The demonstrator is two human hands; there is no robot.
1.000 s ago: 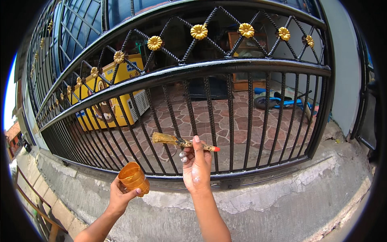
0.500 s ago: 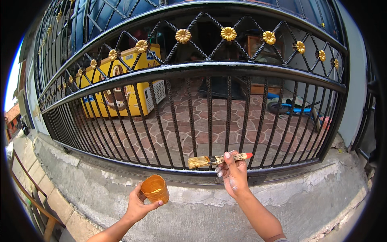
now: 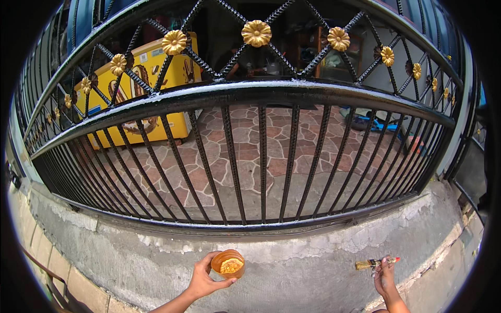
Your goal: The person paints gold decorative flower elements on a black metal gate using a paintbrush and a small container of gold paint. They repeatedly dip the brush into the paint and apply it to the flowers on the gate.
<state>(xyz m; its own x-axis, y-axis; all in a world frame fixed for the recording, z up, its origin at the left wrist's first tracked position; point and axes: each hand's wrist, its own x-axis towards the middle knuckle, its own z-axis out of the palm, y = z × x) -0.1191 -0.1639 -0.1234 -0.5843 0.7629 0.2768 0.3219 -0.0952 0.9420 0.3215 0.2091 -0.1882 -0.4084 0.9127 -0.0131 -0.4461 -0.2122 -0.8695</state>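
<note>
My left hand (image 3: 206, 274) grips a cut plastic cup (image 3: 228, 263) coated in gold paint, with gold paint inside. Over to the right, my right hand (image 3: 384, 276) holds a paintbrush (image 3: 376, 264) sideways by its red-tipped handle, its gold-stained bristles pointing left and touching nothing that I can make out. Both hands are low, in front of the grey concrete ledge (image 3: 302, 271). Above them stands a black iron fence (image 3: 261, 101) of vertical bars, with a diamond band bearing several gold flower ornaments (image 3: 256, 33).
Behind the bars are a yellow chest freezer (image 3: 141, 121), a red stone-patterned floor (image 3: 235, 146), blue gear (image 3: 383, 131) and a wooden cabinet (image 3: 339, 57). Pavement tiles (image 3: 58, 253) run at lower left, with a thin railing beside them. A grey panel (image 3: 467, 177) is at far right.
Both hands have moved lower in the view, and my right hand with the brush has swung to the right, away from the cup. The fence's middle now looks nearer.
</note>
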